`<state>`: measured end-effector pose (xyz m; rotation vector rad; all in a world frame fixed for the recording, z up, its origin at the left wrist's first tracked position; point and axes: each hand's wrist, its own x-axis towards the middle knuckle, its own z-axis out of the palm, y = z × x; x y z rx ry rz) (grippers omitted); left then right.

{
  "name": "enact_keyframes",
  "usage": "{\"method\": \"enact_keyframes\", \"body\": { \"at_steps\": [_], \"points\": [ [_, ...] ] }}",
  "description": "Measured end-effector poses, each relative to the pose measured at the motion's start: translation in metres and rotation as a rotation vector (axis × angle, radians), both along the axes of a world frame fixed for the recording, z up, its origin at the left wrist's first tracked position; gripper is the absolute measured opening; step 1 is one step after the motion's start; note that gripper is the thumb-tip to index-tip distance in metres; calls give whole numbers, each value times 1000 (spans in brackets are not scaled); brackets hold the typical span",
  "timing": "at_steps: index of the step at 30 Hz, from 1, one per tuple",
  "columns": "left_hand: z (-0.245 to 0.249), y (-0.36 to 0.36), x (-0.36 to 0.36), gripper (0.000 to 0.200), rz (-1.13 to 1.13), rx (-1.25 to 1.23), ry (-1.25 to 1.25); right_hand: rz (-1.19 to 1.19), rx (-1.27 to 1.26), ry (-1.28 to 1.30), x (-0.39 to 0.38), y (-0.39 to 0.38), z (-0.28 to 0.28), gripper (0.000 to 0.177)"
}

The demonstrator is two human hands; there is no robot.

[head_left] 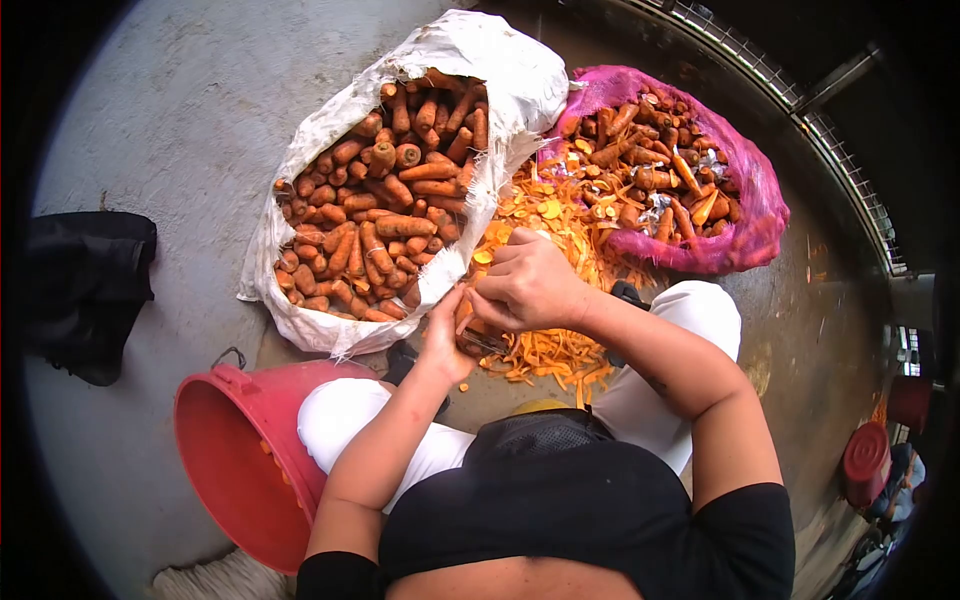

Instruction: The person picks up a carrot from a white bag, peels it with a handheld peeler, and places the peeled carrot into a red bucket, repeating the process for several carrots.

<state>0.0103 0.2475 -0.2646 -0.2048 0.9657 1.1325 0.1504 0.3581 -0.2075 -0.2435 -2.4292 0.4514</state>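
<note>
My left hand point(443, 342) is closed around a carrot point(478, 342), most of which my fingers hide. Just above and right of it, my right hand point(525, 285) is closed in a fist, its fingers wrapped round something I cannot make out. The two hands are close together, over orange peelings point(560, 350) heaped on the floor between my legs. Beyond my left hand stands an open white sack point(300, 160) full of unpeeled carrots point(385, 240). A pink mesh sack point(765, 210) with carrots and carrot pieces lies beyond the peelings.
A red bucket point(240, 480) lies tipped at my left, with some orange pieces inside. Black cloth point(85, 290) is on the floor at far left. A red container point(867, 455) and part of another person point(905, 480) show at far right.
</note>
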Motion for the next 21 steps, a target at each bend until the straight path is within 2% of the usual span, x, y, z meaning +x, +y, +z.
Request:
{"method": "enact_keyframes", "body": {
  "at_steps": [4,7,10,16,19,21],
  "points": [
    [5,3,6,40,23,43,-13,11,-17,13,0,4,-3,31],
    [20,2,10,31,22,42,-30,28,-60,25,-1,5,-8,31],
    [15,-4,7,38,-17,137,-113,63,-83,27,-3,4,-10,33],
    [14,-6,4,37,-17,188,-48,69,-113,3,-4,4,-9,31],
    [13,-4,0,37,-59,312,-87,43,-125,45,-4,8,-10,32],
    [18,-3,1,38,-42,274,-58,44,-159,101,-6,8,-12,34]
  ]
}}
